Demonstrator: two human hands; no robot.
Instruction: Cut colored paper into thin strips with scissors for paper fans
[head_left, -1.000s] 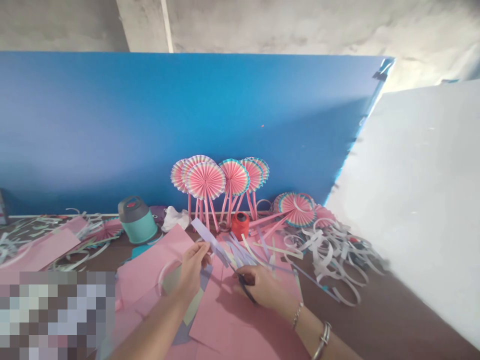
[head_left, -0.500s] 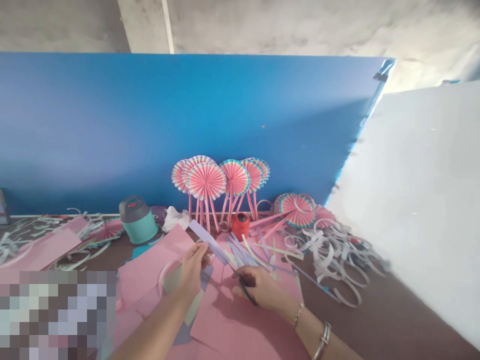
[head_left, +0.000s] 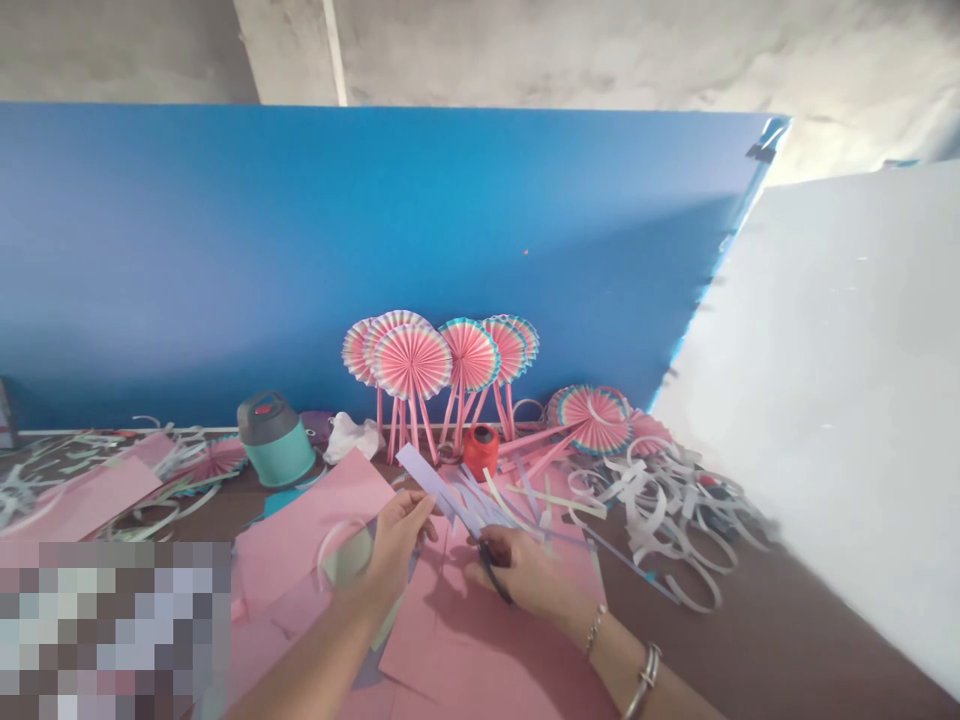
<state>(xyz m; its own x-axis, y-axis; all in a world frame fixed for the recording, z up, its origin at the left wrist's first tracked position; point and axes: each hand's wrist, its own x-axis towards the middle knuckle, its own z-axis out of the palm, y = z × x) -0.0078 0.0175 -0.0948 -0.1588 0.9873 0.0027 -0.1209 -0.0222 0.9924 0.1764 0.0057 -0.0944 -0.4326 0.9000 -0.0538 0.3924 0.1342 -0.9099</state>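
Note:
My left hand (head_left: 403,525) pinches a lavender paper strip (head_left: 417,466) between thumb and fingers, its free end pointing up and away to the left. Black-handled scissors (head_left: 493,572) are gripped in my right hand (head_left: 521,572), with their blades at the lower end of the strip. I cannot make out the blades' exact position. Under both hands lie pink paper sheets (head_left: 495,650). Just beyond the scissors is a loose heap of lavender paper strips (head_left: 499,507), with pale yellow ones among them.
Pink pleated paper fans (head_left: 412,362) on sticks stand at the back, near a red spool (head_left: 480,452) and a teal-and-grey container (head_left: 277,445). Curled white paper strips (head_left: 660,510) pile up on the right. A blue panel (head_left: 300,230) rises behind the table.
My left hand and the lavender strip have shifted a little to the right, closer to the scissors. My right hand has stayed almost in place.

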